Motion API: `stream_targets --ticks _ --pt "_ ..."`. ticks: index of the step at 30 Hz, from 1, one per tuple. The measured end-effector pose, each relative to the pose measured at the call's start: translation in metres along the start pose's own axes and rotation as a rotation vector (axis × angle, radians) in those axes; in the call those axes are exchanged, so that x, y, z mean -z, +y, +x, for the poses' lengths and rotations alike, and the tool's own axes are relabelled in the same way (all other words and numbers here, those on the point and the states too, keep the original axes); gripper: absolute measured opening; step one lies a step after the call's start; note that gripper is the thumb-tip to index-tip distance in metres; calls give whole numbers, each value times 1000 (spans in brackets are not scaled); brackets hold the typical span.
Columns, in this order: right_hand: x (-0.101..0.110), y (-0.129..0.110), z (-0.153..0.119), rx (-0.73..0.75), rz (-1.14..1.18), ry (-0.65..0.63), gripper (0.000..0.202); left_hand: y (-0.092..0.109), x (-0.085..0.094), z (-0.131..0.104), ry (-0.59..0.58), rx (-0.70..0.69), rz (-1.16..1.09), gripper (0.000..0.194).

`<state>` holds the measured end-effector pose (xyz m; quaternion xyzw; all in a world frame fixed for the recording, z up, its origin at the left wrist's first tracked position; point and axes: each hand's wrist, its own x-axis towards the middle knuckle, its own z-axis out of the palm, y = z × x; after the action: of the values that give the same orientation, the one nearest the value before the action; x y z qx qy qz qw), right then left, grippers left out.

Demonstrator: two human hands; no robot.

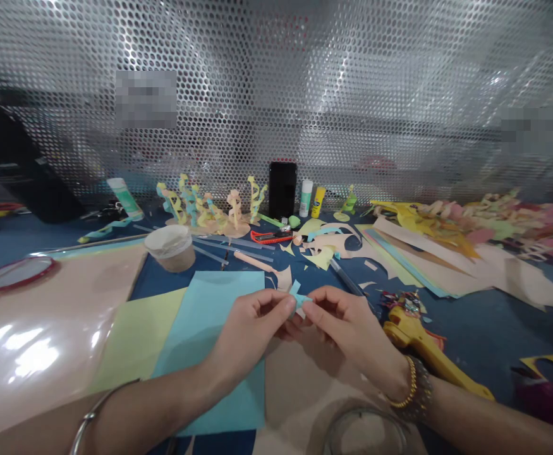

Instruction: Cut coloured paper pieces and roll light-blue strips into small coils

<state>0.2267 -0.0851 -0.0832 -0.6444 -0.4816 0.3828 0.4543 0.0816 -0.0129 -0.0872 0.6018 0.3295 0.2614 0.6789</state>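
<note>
Now the left hand [252,325] pinches 1 little blue paper strip [299,301] from 9 o'clock, and the right hand [349,319] pinches it from 3 o'clock, so neither is nearer. 1 end pokes up toward 12 o'clock. A big blue sheet [224,294] lies at its 8 o'clock.

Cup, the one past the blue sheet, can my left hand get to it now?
Probably yes: only the flat blue sheet and tabletop seem to lie between your left hand and the cup, though that hand is pinching a blue strip.
</note>
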Motion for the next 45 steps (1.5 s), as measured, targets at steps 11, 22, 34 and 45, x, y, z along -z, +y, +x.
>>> stream_targets --ticks 11,22,34,45 --pt "0 0 1 -22 58 -3 24 -3 0 1 54 28 -34 21" --pt "-2 -2 1 -38 44 4 25 -1 0 0 55 19 -11 22" --pt "-1 -3 0 -7 113 -41 20 0 1 1 40 15 7 22" --pt "1 -4 0 -14 108 -22 25 1 0 0 47 -9 11 21"
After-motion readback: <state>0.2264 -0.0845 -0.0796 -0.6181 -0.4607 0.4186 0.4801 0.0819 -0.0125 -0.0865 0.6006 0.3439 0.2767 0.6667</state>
